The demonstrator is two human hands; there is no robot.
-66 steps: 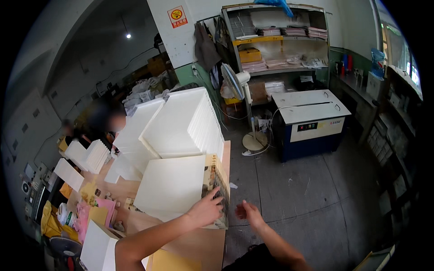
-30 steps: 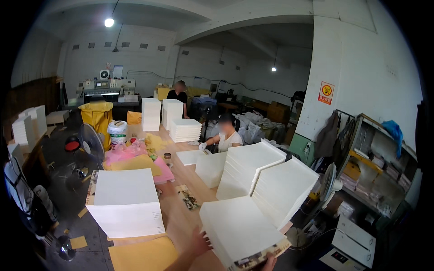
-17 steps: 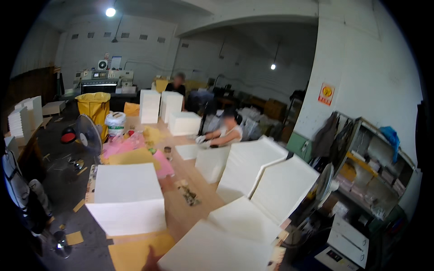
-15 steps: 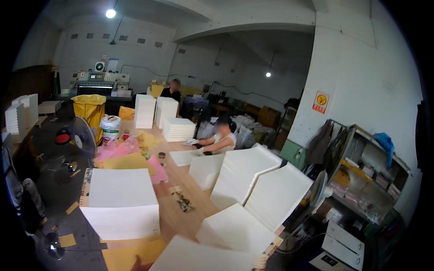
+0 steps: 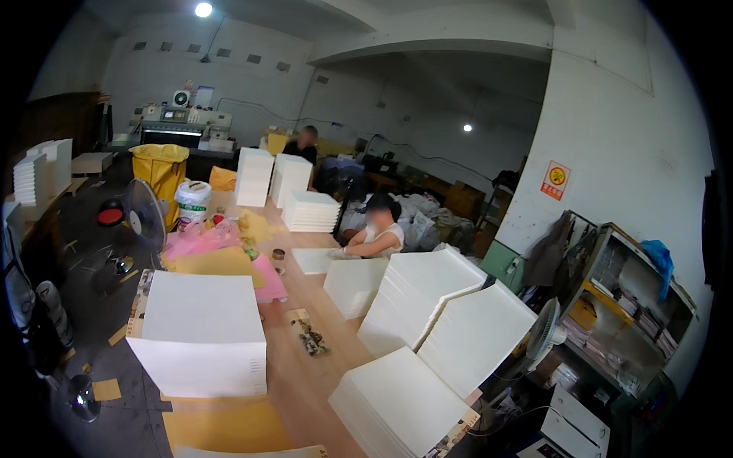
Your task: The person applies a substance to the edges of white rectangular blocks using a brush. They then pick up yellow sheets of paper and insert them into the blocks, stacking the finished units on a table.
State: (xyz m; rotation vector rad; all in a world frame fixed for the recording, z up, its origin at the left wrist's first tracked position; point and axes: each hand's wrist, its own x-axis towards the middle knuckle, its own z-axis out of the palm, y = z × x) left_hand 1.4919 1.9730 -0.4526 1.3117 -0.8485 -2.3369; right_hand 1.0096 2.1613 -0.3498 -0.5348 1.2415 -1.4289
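Note:
Neither of my hands shows in the head view. At the lower edge, the rim of a white paper stack or sheet [image 5: 252,453] just comes into the picture, and whatever holds it is out of sight. It overlaps a yellow-brown paper sheet [image 5: 221,427] on the wooden table [image 5: 305,412]. Behind that sheet, on the left, stands a tall stack of white paper [image 5: 200,328]. Another white stack [image 5: 405,401] leans open on the right, with a printed strip along its lower right edge. A small printed card [image 5: 308,333] lies between the stacks.
More tall white stacks [image 5: 427,298] line the table's right side. A seated co-worker [image 5: 382,237] has hands by a flat white stack; another person [image 5: 302,145] sits farther back. Pink plastic [image 5: 202,240], a bucket [image 5: 192,200] and a fan [image 5: 143,216] are left.
The large white stack at the lower edge has dropped mostly out of the picture. A hand seen beside it on the yellow-brown sheet no longer shows. The view has shifted slightly.

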